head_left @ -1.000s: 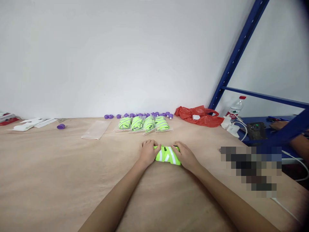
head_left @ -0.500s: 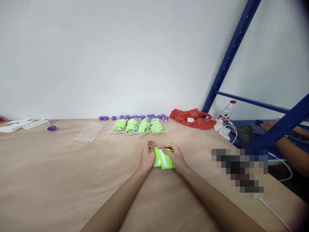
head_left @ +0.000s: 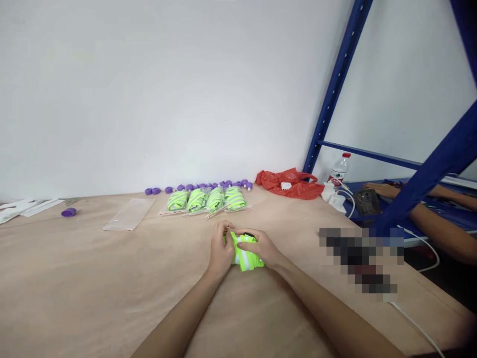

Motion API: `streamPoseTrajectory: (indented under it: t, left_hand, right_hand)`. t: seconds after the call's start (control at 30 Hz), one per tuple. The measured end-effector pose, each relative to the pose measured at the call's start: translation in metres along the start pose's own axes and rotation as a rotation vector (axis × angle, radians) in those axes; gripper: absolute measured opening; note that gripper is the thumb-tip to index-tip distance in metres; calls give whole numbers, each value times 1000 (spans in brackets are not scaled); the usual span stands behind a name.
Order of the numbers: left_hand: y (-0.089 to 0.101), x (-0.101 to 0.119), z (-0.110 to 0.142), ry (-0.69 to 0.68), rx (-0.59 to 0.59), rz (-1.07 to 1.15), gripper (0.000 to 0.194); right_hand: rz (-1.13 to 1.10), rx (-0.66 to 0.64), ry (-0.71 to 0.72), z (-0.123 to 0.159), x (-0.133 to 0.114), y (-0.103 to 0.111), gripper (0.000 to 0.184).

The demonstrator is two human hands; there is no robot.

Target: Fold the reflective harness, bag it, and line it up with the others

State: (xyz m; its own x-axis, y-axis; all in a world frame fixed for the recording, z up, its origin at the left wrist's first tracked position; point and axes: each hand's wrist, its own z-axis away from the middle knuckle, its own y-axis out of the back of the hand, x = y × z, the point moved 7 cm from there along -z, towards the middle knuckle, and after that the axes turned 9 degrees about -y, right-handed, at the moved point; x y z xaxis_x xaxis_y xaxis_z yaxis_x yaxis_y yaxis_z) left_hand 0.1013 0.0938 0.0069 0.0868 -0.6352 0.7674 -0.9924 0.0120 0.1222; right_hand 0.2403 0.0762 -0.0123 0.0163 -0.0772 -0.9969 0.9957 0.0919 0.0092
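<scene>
Left hand [head_left: 220,248]: fingers curled around the left end of a folded green band [head_left: 244,254], gripping it against the table [head_left: 74,278].
Right hand [head_left: 259,247]: fingers closed over the top and right side of the same band, thumb toward the left hand; both hands touch it.
Folded green band: bright green with pale reflective stripes, bunched into a short bundle, resting on the table just in front of the person, between the two hands.
Bagged bands [head_left: 206,200]: four like bundles in clear bags, side by side in a row, beyond the hands and near the wall.
Purple caps [head_left: 197,186]: a line of small pieces behind the bagged row; one more [head_left: 69,212] lies well apart to the left.
Empty clear bag [head_left: 129,214]: flat, left of the row.
Red plastic bag [head_left: 288,182]: crumpled, right of the row.
Water bottle [head_left: 337,170]: upright, beside a blue shelf frame [head_left: 335,87].
Another person's forearms [head_left: 428,221]: far right, on a blue surface.
</scene>
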Motion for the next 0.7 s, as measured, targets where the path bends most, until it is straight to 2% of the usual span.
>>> streamPoseTrajectory:
  t: [0.1,0.2,0.37,0.57,0.7]
  left_hand:
    - [0,-6,0,55,-8,20,13]
    - [1,-14,0,136,-38,49,22]
    - [-2,-23,4,267,-179,72,29]
    - [-7,-12,8,285,-256,109,33]
    - [-13,-3,10,281,-339,117,47]
  right_hand:
    - [-18,48,-47,1,3,4,37]
    - [-87,97,-88,3,6,8,37]
    - [-101,221,-76,6,5,15,36]
    - [4,295,6,11,0,18,36]
    - [53,306,43,13,-5,19,33]
